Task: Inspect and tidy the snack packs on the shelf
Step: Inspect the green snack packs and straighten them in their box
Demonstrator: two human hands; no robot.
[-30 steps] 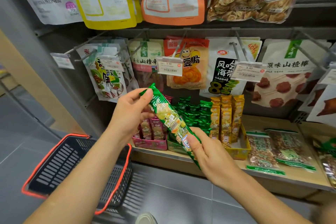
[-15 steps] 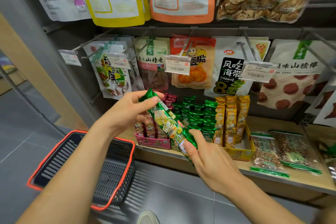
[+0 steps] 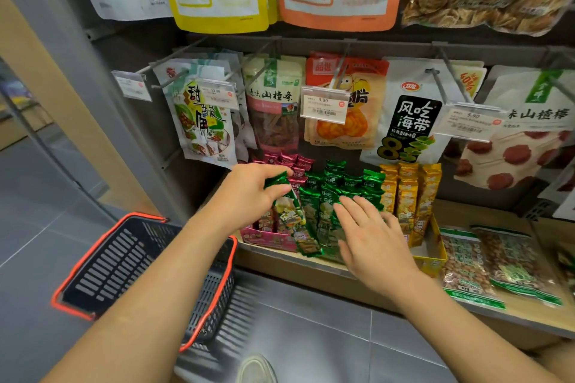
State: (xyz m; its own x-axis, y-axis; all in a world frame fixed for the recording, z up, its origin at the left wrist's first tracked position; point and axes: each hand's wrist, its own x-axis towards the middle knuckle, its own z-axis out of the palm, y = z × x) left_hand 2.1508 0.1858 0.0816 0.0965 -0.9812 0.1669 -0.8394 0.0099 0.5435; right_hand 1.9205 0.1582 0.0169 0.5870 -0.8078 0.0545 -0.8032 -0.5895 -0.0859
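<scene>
The green snack pack [image 3: 291,214] hangs below the fingertips of the left hand [image 3: 249,196], which pinch its top seal. Its long axis is near upright, with the lower end slanting toward the right hand [image 3: 373,242]. That hand's fingers lie straight, holding nothing, against the standing green packs [image 3: 342,183]. Likely step: seating the pack. Next move: part the row and lower it upright.

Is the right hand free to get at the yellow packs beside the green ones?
Probably yes. The right hand is open, holding nothing, against the green packs; the yellow packs stand right beside it, nothing in front.
</scene>
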